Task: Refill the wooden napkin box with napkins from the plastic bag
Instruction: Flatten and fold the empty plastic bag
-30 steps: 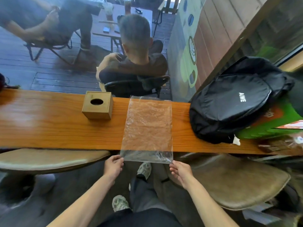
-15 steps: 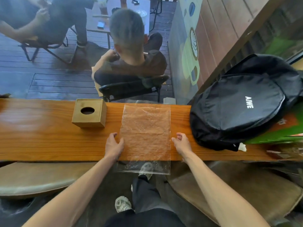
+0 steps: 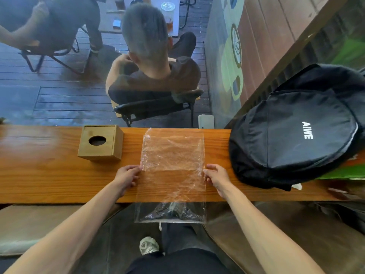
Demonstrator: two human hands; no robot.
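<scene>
Clear plastic bag (image 3: pixel 172 167) laid flat between the hands, each side edge pinched by left hand (image 3: pixel 126 176) and right hand (image 3: pixel 217 177), wooden napkin box (image 3: pixel 99 143) set beyond the left hand.

1. You can't see into the wooden napkin box (image 3: pixel 100 142) at centre left: its round hole shows only dark.
2. Your plastic bag (image 3: pixel 172 171) is clear, and whether any napkin lies inside can't be told.
3. The table (image 3: pixel 49 175) runs off the left edge of the frame.
4. The black backpack (image 3: pixel 296 135) is cut by the right edge and covers the table there.
5. Whether your left hand (image 3: pixel 126 176) and right hand (image 3: pixel 216 176) pinch the bag's edges or merely touch them is unclear.
</scene>
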